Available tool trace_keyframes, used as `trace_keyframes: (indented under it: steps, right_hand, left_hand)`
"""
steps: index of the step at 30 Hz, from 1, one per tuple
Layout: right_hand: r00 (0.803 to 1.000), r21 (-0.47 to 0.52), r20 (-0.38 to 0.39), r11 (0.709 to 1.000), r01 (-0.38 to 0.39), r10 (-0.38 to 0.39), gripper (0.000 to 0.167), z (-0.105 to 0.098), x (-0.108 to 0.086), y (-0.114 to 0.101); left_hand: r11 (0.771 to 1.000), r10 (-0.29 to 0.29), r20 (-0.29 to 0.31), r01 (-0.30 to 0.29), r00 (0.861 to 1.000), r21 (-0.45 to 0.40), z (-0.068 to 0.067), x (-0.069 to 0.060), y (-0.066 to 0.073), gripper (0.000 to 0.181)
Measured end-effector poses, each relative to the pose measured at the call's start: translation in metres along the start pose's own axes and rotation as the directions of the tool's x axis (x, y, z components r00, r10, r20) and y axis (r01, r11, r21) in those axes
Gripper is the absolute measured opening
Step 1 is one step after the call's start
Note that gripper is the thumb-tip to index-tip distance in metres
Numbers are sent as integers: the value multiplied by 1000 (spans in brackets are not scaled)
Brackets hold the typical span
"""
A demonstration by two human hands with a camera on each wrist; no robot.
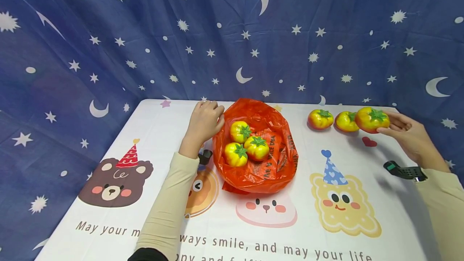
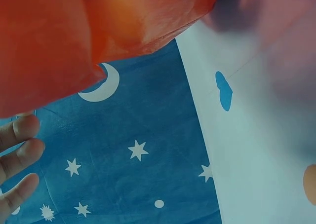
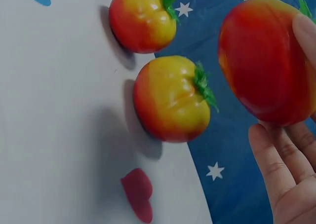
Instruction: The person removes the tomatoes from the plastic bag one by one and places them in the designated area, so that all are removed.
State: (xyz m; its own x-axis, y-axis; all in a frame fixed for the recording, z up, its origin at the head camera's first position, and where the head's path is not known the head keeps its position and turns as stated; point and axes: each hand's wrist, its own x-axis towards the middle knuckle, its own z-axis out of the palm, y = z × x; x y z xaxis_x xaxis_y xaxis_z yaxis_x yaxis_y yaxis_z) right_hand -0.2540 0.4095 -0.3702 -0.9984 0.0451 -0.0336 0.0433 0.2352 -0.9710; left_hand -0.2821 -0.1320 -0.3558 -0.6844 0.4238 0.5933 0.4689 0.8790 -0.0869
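Note:
An orange-red plastic bag (image 1: 279,132) stands wide open on the table, with several printed letters on it. Inside lie three yellow-and-red toy tomatoes (image 1: 256,148) with green leafy tops. At the bag's left rim my left hand (image 1: 206,122) grips the plastic; the left wrist view shows some of its fingers (image 2: 22,152) below the bag, the contact itself out of sight. My right hand (image 1: 407,132) holds another toy tomato (image 1: 372,120) between thumb and fingers, raised over the table. Just left of it, two more tomatoes (image 1: 320,119) (image 3: 172,99) rest on the table.
The white tablecloth (image 1: 108,233) carries printed cartoon faces and lettering. Behind the table's far edge hangs a blue cloth (image 1: 203,31) with stars and moons. Dark wrist straps (image 1: 406,172) sit on the sleeves.

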Motion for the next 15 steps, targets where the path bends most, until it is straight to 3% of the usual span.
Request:
trace_keyframes:
  steps: [4, 15]
  right_hand:
    - [1000, 61, -19, 998, -10, 12, 52, -2, -4, 5]
    - [994, 116, -90, 992, -47, 58, 62, -10, -7, 27]
  left_hand:
    - [1000, -2, -2, 2, 1000, 0, 0, 0, 0, 12]
    - [1000, -1, 0, 1, 1000, -7, -1, 0, 1, 12]
